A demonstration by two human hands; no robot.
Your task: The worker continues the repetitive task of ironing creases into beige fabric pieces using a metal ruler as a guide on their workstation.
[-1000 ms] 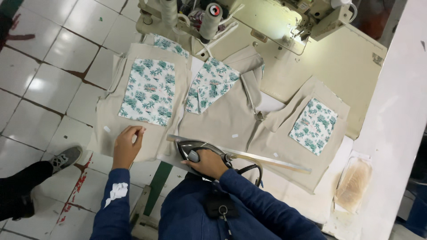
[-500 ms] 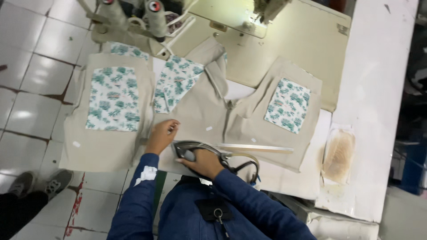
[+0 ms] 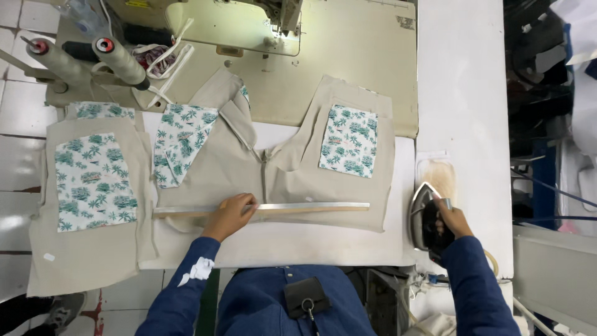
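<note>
A beige garment front [image 3: 292, 180] with a zip and a palm-print pocket [image 3: 349, 140] lies flat on the white pressing board [image 3: 298, 246]. Across its lower edge lies a long metal ruler [image 3: 267, 208]. My left hand [image 3: 231, 216] presses flat on the ruler's left half. My right hand [image 3: 449, 219] grips the handle of a steam iron [image 3: 424, 216], which stands off the garment at the board's right end, beside a scorched iron rest [image 3: 439, 177].
A stack of beige panels with palm-print pockets [image 3: 87, 186] hangs off the left. A sewing machine [image 3: 273, 12] and thread cones [image 3: 118, 60] stand on the beige table behind. A white shelf [image 3: 463, 93] runs along the right. The iron's cord hangs below my right arm.
My right hand has carried the iron from the garment's lower middle to the board's right end. My left hand has shifted right onto the ruler. The camera view has swung left.
</note>
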